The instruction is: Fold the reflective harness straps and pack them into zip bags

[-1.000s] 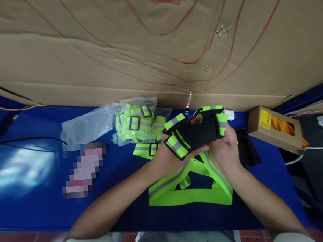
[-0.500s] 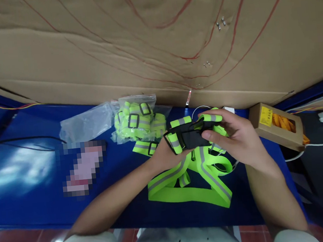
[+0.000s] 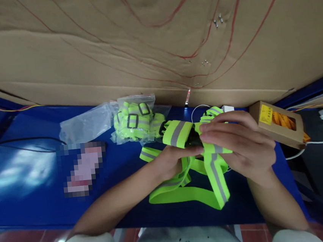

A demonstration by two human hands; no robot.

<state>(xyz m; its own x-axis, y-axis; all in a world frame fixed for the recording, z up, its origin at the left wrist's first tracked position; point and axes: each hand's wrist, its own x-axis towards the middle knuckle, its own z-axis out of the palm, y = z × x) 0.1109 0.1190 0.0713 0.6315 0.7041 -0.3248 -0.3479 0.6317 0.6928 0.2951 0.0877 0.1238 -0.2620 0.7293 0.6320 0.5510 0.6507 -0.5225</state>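
Observation:
Both hands grip a neon-yellow reflective strap (image 3: 176, 133) with a grey stripe, just above the table. My left hand (image 3: 171, 162) is closed under the strap and a dark piece partly hidden between the hands. From the other side my right hand (image 3: 239, 140) is closed on the band, its fingers over the front. Loose loops of the same strap (image 3: 185, 194) hang and lie on the blue table below. Beyond the hands, a clear bag of folded straps (image 3: 135, 119) with black buckles lies by the cardboard.
An empty-looking clear bag (image 3: 86, 122) and a pixelated pink phone-like object (image 3: 86, 168) lie on the blue table (image 3: 29, 198) at left. A cardboard box (image 3: 277, 125) with orange contents stands at right. Upright cardboard (image 3: 142, 43) with red lines closes off the back.
The held strap has been turned over: its broad striped face now shows where the black buckle part was. My right hand's fingers have swung over the front of the band.

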